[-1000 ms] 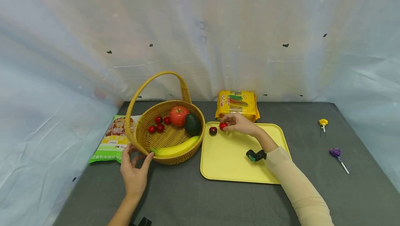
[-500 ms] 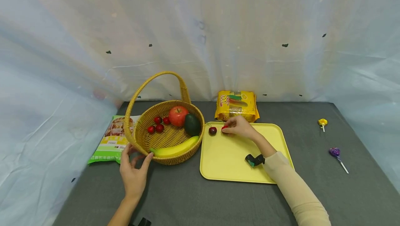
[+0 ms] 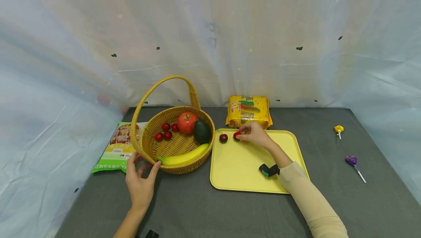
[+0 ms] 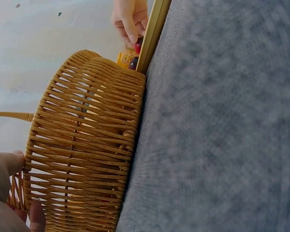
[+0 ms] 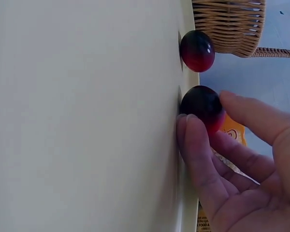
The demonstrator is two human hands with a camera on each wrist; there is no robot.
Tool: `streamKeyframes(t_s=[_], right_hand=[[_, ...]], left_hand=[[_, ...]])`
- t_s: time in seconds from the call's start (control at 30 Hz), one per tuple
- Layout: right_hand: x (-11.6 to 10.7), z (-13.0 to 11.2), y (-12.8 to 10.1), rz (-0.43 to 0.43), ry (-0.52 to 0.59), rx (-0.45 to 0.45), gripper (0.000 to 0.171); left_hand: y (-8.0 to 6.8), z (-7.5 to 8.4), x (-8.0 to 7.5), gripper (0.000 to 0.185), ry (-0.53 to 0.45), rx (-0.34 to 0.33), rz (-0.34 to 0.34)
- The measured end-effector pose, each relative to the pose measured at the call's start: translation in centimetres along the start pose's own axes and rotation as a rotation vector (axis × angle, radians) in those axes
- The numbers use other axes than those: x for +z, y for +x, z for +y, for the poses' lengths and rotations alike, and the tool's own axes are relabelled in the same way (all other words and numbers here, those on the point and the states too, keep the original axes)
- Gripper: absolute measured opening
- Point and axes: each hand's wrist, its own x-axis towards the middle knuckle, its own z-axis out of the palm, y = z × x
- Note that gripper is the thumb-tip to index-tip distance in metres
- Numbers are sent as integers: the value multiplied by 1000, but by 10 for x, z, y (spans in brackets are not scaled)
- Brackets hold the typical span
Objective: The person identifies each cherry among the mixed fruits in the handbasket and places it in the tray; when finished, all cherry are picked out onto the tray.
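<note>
Red cherry [image 3: 236, 136] is lying between the fingertips [image 5: 197, 137] of the right hand [image 3: 254, 134], near the far edge of the tray [image 3: 240, 168] and toward its far left corner; whether it is touching the tray is not showing clearly. The right-wrist view is revealing what the head view is partly hiding: fingertips pinching the fruit from opposite sides. A second cherry [image 3: 223, 138] is sitting just beside it, nearer the tray's left edge. Only the head view is clearly displaying the contents of the basket [image 3: 175, 144]: four small cherries [image 3: 167, 135], an apple [image 3: 187, 122], an avocado [image 3: 202, 132] and a banana [image 3: 185, 156]. The left-wrist view is presenting the basket's outer wall, its rim being gripped by the left hand [image 3: 141, 185]. Both tray cherries are appearing round, smooth and glossy; the tray is showing a smooth yellow surface with rounded corners, the basket a ribbed, open weave.
</note>
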Motion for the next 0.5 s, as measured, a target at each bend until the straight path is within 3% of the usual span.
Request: streamKeyframes(t_s=[0.13, 0.4, 0.5], right_hand=[[-1, -1, -3, 1, -3, -2, 33], [-3, 0, -4, 23, -93, -13, 29], [-4, 1, -3, 10, -113, -35, 27]], left_hand=[[0, 0, -1, 69, 3, 1, 0], [0, -4, 1, 69, -22, 89, 17], [0, -5, 1, 69, -29, 91, 16]])
